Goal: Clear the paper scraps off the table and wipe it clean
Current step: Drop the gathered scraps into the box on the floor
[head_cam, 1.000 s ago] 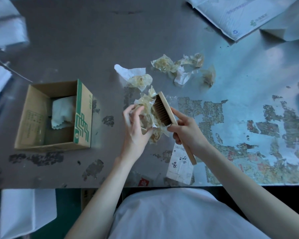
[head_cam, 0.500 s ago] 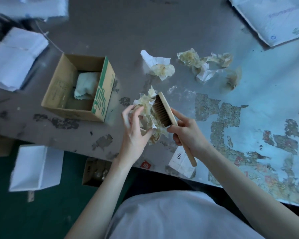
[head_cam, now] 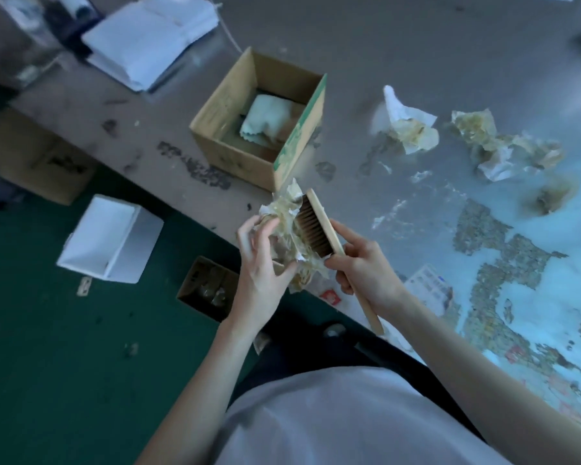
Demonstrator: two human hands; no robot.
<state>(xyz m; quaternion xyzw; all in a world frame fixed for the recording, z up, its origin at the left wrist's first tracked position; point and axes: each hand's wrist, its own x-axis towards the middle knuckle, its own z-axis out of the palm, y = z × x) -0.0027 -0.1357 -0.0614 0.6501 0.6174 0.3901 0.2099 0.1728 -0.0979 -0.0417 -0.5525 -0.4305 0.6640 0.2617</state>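
My right hand (head_cam: 363, 268) grips the handle of a wooden brush (head_cam: 319, 226), bristles turned left. My left hand (head_cam: 262, 260) holds a wad of crumpled yellowish paper scraps (head_cam: 287, 216) pressed against the bristles, above the table's near edge. More crumpled scraps lie on the grey table (head_cam: 383, 45): one white-and-yellow piece (head_cam: 410, 129), a cluster (head_cam: 503, 149) further right, and a small one (head_cam: 554, 196). An open cardboard box (head_cam: 215, 129) with a pale cloth (head_cam: 269, 120) inside stands just beyond my hands.
Patches of stuck paper residue (head_cam: 503, 263) cover the table's right part. A stack of white sheets (head_cam: 151, 38) lies at the back left. On the green floor stand a white box (head_cam: 111, 239), a small dark carton (head_cam: 205, 286) and a brown carton (head_cam: 37, 159).
The view has swung left and tilted, so the table now runs diagonally and the floor shows. Both hands keep the same hold on brush and scraps.
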